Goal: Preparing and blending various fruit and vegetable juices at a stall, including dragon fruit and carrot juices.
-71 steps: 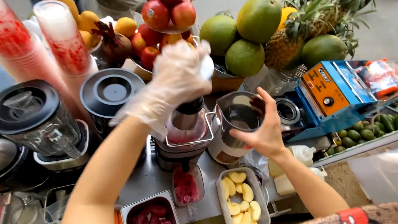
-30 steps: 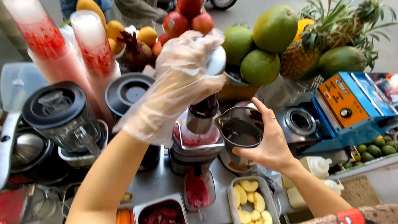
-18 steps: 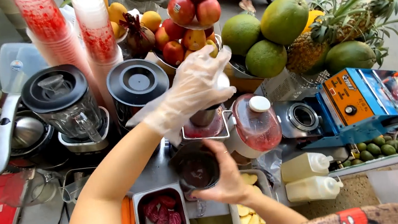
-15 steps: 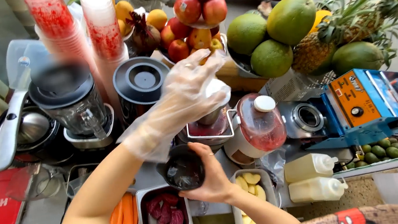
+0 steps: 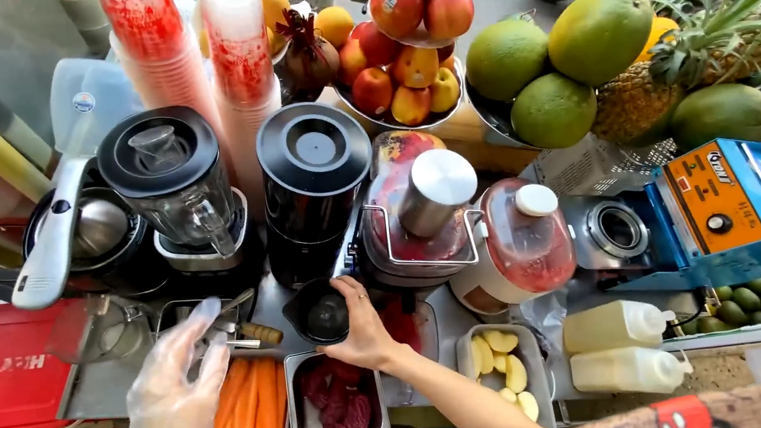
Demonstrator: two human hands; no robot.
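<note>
Right hand (image 5: 368, 334) grips dark cup (image 5: 320, 314) on steel counter (image 5: 97, 389); gloved left hand (image 5: 175, 404) spread wide over carrots (image 5: 250, 424). Street stall, fruit piled behind, blenders (image 5: 174, 186) alongside.

Bright even daylight, soft shadows, sharp centre, wide-angle bending at the edges.
</note>
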